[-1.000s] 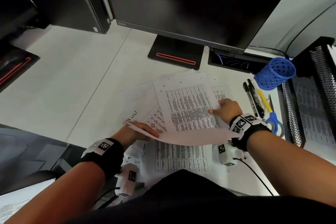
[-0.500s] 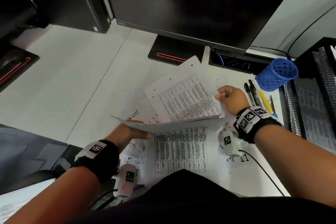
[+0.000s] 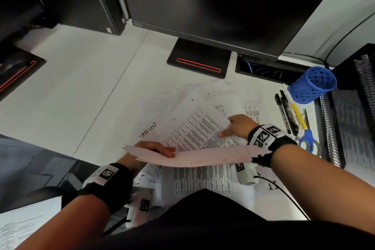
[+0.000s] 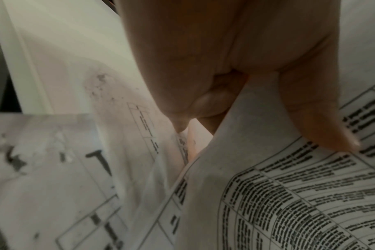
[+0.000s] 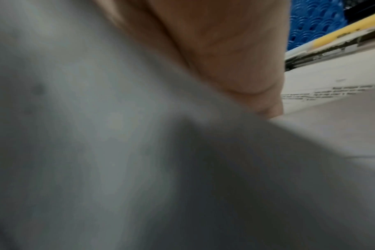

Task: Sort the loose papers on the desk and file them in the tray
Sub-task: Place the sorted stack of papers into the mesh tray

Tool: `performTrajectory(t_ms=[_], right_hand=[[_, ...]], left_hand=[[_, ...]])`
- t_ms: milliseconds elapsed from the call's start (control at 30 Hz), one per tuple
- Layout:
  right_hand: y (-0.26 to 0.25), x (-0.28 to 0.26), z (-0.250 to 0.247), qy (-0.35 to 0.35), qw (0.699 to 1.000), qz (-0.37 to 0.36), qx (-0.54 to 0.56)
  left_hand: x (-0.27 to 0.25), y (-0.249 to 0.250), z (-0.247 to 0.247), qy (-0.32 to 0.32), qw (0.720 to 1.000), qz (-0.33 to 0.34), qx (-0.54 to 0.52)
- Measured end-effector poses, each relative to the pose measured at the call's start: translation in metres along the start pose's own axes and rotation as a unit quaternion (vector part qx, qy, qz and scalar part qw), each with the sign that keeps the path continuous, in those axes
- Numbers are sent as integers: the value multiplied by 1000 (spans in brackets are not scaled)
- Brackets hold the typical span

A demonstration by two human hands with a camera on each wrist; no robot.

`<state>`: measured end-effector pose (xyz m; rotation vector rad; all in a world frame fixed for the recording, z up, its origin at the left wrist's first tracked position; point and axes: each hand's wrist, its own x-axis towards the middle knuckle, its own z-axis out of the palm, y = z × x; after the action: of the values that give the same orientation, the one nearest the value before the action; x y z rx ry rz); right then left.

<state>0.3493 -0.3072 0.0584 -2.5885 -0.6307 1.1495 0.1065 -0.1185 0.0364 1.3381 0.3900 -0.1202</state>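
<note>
so the right hand [image 3: 238,127] is dragging that table sheet [image 3: 199,128] back down toward 6 o'clock, pinching its edge, while the left hand [image 3: 156,148] is gripping the gathered sheets [image 3: 203,156] — sorting's barely halfway, I'd guess.

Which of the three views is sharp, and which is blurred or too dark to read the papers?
Head view: sharp and evenly lit, though the wide lens bends the desk edges. Left wrist view: printed sheet readable, left side smeared. Right wrist view: mostly grey blur of close paper; only the blue cup is distinct.
</note>
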Motion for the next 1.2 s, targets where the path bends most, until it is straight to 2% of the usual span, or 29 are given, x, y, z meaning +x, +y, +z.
performTrajectory(t_ms=[100, 167, 300, 400, 533, 667, 733, 967, 1100, 1200], right_hand=[[2, 1, -1, -54, 998, 34, -1], [4, 1, 2, -57, 997, 46, 7], [9, -4, -5, 32, 997, 68, -37], [26, -5, -22, 97, 990, 102, -12], [47, -10, -31, 112, 981, 160, -1], [50, -8, -20, 86, 985, 145, 36], [47, -5, -15, 94, 987, 126, 44], [45, -8, -20, 189, 971, 147, 19], [55, -13, -25, 244, 958, 108, 101], [57, -22, -32, 305, 934, 87, 165]], left_hand=[[7, 1, 0, 14, 999, -30, -3], [10, 4, 4, 35, 998, -46, 8], [9, 13, 11, 37, 999, -34, 8], [7, 14, 11, 27, 999, -30, 18], [6, 13, 13, 2, 999, -22, 27], [11, 10, 16, 24, 998, -35, 38], [15, 9, 16, 18, 997, -54, 49], [19, 15, 15, 57, 995, -68, 42], [21, 15, 10, 77, 993, -76, 57], [21, 18, 8, 111, 988, -72, 76]])
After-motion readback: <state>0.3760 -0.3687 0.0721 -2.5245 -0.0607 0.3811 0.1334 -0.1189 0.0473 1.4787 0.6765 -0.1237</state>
